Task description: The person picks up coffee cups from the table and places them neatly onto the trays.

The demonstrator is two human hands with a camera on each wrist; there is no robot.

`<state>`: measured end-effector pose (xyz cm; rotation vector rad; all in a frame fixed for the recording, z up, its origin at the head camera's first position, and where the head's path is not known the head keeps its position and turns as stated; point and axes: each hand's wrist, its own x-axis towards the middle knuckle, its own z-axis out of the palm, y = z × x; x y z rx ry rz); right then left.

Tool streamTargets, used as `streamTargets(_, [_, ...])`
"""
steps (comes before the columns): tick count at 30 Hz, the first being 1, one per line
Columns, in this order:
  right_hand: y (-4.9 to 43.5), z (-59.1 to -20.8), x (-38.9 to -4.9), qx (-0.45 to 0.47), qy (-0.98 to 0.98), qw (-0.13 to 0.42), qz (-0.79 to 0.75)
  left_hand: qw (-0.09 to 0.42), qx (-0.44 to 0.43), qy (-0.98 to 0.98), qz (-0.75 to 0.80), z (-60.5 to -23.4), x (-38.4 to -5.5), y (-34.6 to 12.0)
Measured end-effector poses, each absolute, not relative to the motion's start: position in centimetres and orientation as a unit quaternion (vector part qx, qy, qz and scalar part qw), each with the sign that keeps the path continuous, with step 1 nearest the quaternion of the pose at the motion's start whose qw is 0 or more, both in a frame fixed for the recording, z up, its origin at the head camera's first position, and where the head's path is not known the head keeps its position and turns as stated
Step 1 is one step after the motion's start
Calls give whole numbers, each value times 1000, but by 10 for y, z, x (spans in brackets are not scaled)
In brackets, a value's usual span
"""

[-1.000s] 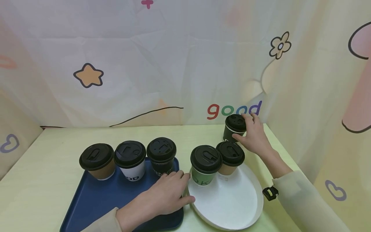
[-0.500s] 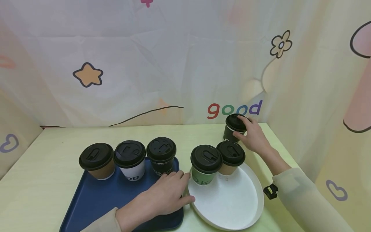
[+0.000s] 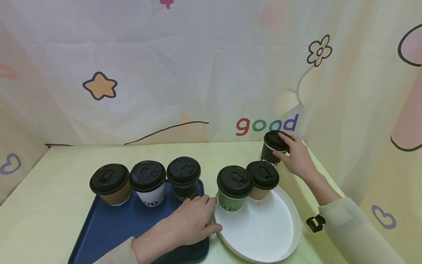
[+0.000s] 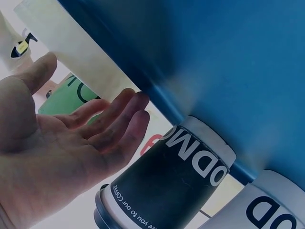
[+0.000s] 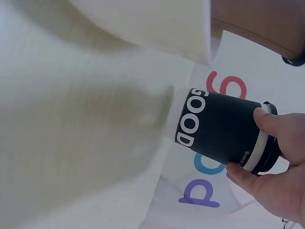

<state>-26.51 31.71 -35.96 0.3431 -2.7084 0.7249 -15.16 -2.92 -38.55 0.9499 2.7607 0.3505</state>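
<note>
My right hand point(image 3: 299, 160) grips a black lidded coffee cup point(image 3: 270, 155) near its lid, at the back right behind the white round tray point(image 3: 263, 234). In the right wrist view, thumb and finger pinch this cup point(image 5: 221, 129) on either side below the lid, and "GOOD" shows on its sleeve. Whether its base touches the table is unclear. My left hand point(image 3: 191, 223) hovers with relaxed fingers over the right edge of the blue tray point(image 3: 112, 227), holding nothing. Close to it in the left wrist view stands another black cup point(image 4: 167, 176).
A green cup point(image 3: 230, 201) and a tan cup point(image 3: 258, 192) stand at the back of the white tray. Along the blue tray's back edge are a brown cup point(image 3: 117, 194), a white cup point(image 3: 153, 196) and a black cup point(image 3: 184, 189). A printed curtain point(image 3: 148, 84) hangs behind.
My right hand has shifted slightly right and nearer to me, and the black cup in it has moved along. The left hand and the other cups stay put.
</note>
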Motion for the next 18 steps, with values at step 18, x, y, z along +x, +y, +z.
streamTargets(18, [338,-346,-209,114,-923,226,289,103,324,932,124,-387,-152,-30])
